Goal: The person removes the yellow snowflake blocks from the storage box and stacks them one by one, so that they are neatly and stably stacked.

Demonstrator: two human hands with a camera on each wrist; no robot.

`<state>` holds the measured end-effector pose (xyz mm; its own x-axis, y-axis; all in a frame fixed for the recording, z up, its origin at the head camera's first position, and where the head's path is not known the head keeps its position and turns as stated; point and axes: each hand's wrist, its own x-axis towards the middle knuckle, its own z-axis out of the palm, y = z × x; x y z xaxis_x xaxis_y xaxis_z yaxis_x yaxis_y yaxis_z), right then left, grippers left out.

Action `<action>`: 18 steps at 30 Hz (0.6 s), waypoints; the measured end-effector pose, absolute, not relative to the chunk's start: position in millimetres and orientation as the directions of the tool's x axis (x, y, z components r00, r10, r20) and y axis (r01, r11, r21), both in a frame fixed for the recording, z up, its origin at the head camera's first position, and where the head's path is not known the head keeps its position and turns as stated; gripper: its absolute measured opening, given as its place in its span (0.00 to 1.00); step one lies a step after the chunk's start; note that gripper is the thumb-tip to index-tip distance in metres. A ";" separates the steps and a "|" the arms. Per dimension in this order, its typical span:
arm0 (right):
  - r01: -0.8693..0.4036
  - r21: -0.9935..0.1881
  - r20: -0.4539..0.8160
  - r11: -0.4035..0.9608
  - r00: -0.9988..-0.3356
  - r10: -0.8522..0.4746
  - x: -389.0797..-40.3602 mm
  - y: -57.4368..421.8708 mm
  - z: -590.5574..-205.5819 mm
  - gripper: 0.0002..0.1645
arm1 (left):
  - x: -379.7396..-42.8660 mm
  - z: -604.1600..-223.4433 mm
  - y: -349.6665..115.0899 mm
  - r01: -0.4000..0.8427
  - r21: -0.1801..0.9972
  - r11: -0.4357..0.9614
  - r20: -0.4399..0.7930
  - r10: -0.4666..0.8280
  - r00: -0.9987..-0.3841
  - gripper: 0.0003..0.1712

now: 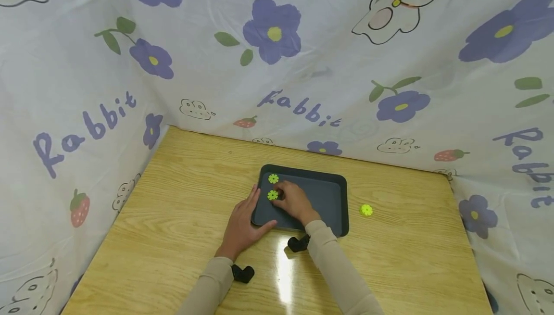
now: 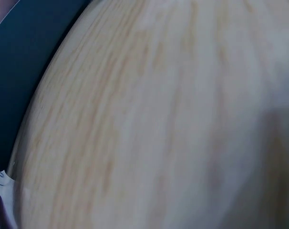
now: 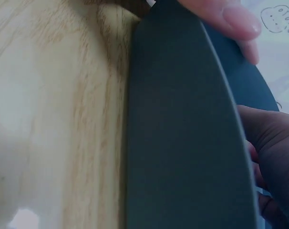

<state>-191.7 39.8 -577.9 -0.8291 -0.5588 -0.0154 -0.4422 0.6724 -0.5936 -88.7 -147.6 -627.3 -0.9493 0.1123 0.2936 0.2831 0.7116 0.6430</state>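
A dark grey rectangular tray (image 1: 322, 199) lies on the table in the head view. My left hand (image 1: 242, 226) rests at its left side, fingers extended along that edge and thumb over the near rim. Inside the tray, my right hand (image 1: 295, 200) pinches a yellow-green flower-shaped disc (image 1: 272, 195) between thumb and fingers. A second such disc (image 1: 273, 179) lies just beyond it, near the far left corner. In the right wrist view the tray's wall (image 3: 187, 124) hides the right fingertips and the disc. The left wrist view catches only the tray's side (image 2: 30, 71) and tabletop.
Right of the tray, on the wooden table (image 1: 173, 204), lies another yellow-green piece (image 1: 366, 210). White cloth (image 1: 207, 74) printed with rabbits and purple flowers hangs behind the table and along both sides. Black wrist mounts (image 1: 243, 273) stick out from both sleeves.
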 end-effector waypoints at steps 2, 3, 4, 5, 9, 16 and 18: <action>-0.440 -0.602 -0.005 0.666 -0.833 -0.554 -189.8 44.8 -578.6 0.22 | -88.5 -628.4 -146.0 0.284 0.644 0.711 0.294 0.113 -0.949 0.60; -0.439 -0.605 0.001 0.664 -0.834 -0.551 -188.7 47.4 -578.7 0.21 | -88.4 -628.8 -145.5 0.283 0.647 0.708 0.292 0.113 -0.950 0.60; -0.437 -0.611 0.007 0.660 -0.837 -0.548 -187.5 50.3 -578.6 0.21 | -88.2 -629.2 -144.9 0.285 0.647 0.707 0.293 0.114 -0.949 0.60; -0.434 -0.616 0.012 0.657 -0.839 -0.544 -186.2 53.3 -578.4 0.20 | -88.2 -629.5 -144.4 0.286 0.649 0.705 0.293 0.116 -0.949 0.59; -0.418 -0.630 0.038 0.655 -0.859 -0.511 -180.1 66.2 -576.6 0.20 | -88.5 -630.7 -144.9 0.279 0.655 0.702 0.280 0.117 -0.953 0.60; -0.404 -0.642 0.125 0.652 -0.894 -0.431 -166.3 98.1 -569.9 0.22 | -90.6 -632.1 -147.1 0.255 0.669 0.698 0.251 0.110 -0.962 0.60; -0.392 -0.643 0.139 0.658 -0.904 -0.404 -162.7 109.6 -568.6 0.21 | -90.5 -632.0 -147.2 0.243 0.678 0.694 0.233 0.111 -0.966 0.59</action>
